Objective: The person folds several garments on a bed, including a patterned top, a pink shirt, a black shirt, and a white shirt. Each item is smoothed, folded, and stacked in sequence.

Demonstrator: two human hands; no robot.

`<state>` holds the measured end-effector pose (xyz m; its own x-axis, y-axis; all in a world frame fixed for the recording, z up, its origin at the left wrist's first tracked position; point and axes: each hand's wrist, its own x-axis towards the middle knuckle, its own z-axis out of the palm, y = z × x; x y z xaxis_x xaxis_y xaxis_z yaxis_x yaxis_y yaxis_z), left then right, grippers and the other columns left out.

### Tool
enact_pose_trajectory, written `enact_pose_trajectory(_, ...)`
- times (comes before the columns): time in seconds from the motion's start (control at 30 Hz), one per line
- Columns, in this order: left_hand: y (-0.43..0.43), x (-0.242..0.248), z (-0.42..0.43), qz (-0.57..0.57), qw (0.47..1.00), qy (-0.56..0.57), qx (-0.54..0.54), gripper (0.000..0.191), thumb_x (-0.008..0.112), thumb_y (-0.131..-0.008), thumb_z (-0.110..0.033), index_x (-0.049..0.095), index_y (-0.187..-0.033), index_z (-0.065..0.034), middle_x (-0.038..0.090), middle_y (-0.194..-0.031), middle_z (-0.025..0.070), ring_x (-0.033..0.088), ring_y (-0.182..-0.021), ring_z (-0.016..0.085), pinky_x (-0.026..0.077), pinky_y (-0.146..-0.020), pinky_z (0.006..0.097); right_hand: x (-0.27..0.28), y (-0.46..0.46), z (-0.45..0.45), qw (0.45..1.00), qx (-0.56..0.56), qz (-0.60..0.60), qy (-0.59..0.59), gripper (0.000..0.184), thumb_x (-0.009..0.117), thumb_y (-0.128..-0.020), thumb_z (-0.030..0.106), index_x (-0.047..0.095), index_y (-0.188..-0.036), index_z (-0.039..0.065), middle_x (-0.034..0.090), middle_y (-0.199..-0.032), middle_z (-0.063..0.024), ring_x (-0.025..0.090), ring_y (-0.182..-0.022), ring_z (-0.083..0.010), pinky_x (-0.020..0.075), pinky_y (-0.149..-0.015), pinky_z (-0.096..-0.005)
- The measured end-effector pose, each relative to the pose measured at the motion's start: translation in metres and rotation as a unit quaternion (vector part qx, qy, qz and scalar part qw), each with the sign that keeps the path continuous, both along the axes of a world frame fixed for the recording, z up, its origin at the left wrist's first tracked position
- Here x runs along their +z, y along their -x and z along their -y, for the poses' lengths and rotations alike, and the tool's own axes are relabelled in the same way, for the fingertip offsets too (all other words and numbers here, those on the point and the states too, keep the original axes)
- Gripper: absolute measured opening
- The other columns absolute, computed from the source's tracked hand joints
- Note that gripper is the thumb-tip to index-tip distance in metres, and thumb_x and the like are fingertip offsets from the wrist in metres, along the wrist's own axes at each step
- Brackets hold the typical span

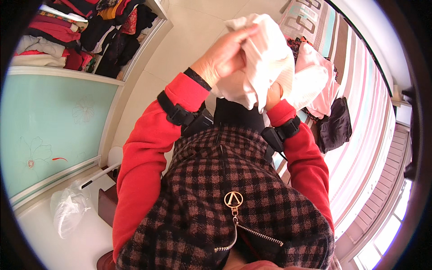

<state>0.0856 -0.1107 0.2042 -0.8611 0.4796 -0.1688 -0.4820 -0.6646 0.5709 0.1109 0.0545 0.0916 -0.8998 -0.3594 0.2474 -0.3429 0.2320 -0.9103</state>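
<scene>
A white knit garment (pixel 266 57) hangs bunched in front of me, raised above the floor beside the bed. My left hand (pixel 222 55) grips its near-left side, the thumb lying along the cloth. Under its lower right edge, my right hand (pixel 274 96) is mostly covered by the fabric and appears to hold it from below. Just right of that hand is a white piece of cloth (pixel 312 82); whether it belongs to the same garment I cannot tell. It overlaps a pink garment (pixel 324 104) on the striped bedspread (pixel 364 111). A dark folded garment (pixel 335 126) lies nearer to me.
At upper left, an open wardrobe compartment (pixel 125 79) is packed with folded clothes (pixel 54 30). Below is a pale green door panel (pixel 64 114) with flower drawings. A clear plastic bag (pixel 69 209) and a white pole (pixel 101 173) are at lower left.
</scene>
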Motion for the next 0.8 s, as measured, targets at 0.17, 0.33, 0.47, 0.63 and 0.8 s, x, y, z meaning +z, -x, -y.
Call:
enact_pose_trajectory(0.17,0.016,-0.023,0.024,-0.033,0.987,0.099,0.126,0.054,0.06,-0.088,-0.043,0.05,-0.125,-0.0056,0.058,-0.121,0.0097,0.054,-0.112,0.02,0.042,-0.096,0.0404,0.015,0.01,0.016,0.999,-0.006,0.034,0.009,0.028,0.045,-0.093,0.013,0.057,-0.114,-0.001,0.061,-0.104,-0.0074,0.055,-0.095,-0.0145,0.0443,-0.085,-0.026)
enact_pose_trajectory(0.33,0.003,-0.031,0.012,-0.125,0.948,0.278,0.088,0.069,0.062,-0.082,-0.056,0.049,-0.125,-0.0045,0.059,-0.114,0.0068,0.055,-0.106,0.017,0.043,-0.091,0.0351,0.03,0.032,0.029,0.994,-0.002,0.1,0.038,0.028,0.045,-0.094,0.014,0.057,-0.114,-0.001,0.062,-0.104,-0.0075,0.055,-0.096,-0.0147,0.0444,-0.085,-0.0258)
enact_pose_trajectory(0.47,-0.022,-0.027,-0.018,-0.26,0.905,0.324,0.094,0.06,0.072,-0.08,-0.029,0.048,-0.126,0.0,0.059,-0.112,0.0082,0.057,-0.103,0.016,0.045,-0.091,0.031,0.033,0.03,0.036,0.996,-0.03,0.08,0.032,0.028,0.044,-0.094,0.014,0.057,-0.114,-0.001,0.062,-0.104,-0.0075,0.056,-0.096,-0.0148,0.0445,-0.084,-0.0257)
enact_pose_trajectory(0.63,-0.011,-0.015,0.002,-0.124,0.913,0.365,0.132,0.033,0.06,-0.084,-0.008,0.056,-0.115,0.0033,0.063,-0.1,0.0084,0.062,-0.088,0.014,0.053,-0.074,0.0273,0.033,0.024,0.032,0.976,-0.103,0.155,0.115,0.029,0.044,-0.094,0.014,0.057,-0.114,-0.001,0.062,-0.104,-0.0076,0.056,-0.096,-0.0149,0.0445,-0.084,-0.0255)
enact_pose_trajectory(0.8,-0.017,-0.002,0.012,-0.152,0.911,0.375,0.08,0.023,0.058,-0.087,-0.011,0.061,-0.105,0.0032,0.065,-0.094,0.0074,0.064,-0.082,0.014,0.053,-0.067,0.0265,0.034,0.033,0.017,0.896,-0.009,0.332,0.295,0.025,0.047,-0.094,0.017,0.058,-0.11,0.0,0.062,-0.103,-0.0096,0.06,-0.092,-0.0137,0.0494,-0.08,-0.0275)
